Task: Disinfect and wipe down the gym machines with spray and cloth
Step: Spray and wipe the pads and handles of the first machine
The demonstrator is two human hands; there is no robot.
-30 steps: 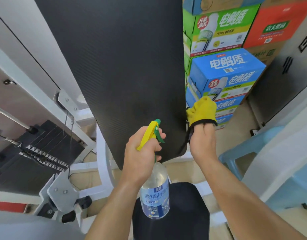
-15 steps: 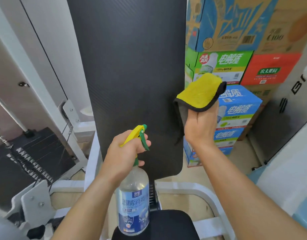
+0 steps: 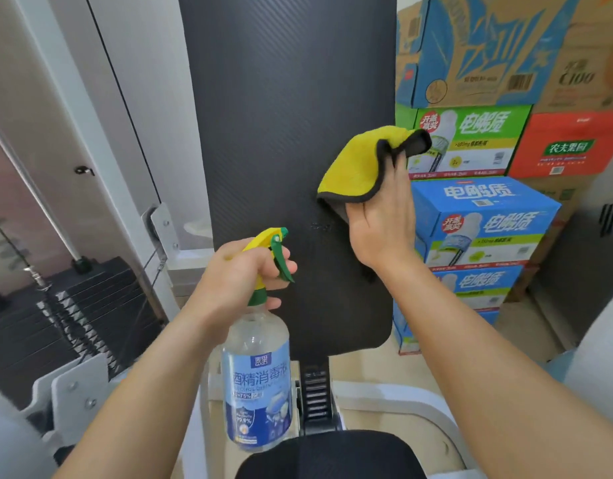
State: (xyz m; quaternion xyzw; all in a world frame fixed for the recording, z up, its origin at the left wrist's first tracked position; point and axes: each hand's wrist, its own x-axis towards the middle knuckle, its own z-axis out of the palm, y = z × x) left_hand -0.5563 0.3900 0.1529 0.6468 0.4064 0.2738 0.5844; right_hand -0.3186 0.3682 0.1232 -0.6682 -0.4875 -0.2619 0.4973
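Observation:
The black padded backrest [image 3: 284, 133] of a gym machine stands upright straight ahead. My left hand [image 3: 236, 281] grips the neck of a clear spray bottle [image 3: 258, 382] with a blue label and a yellow and green trigger, nozzle facing the pad. My right hand [image 3: 384, 226] holds a yellow cloth [image 3: 360, 164] with black edging against the right part of the pad, at mid height. A few small wet marks [image 3: 319, 225] show on the pad just left of that hand. The black seat [image 3: 332, 454] is at the bottom.
A black weight stack [image 3: 66, 326] with a cable and white frame parts fills the left. Stacked drink cartons [image 3: 481, 219] in blue, green, red and brown stand right behind the pad's right edge. A pale blue object shows at the far right.
My right hand has risen with the cloth from the pad's lower right edge to mid height and shifted onto its face. The view has tilted upward.

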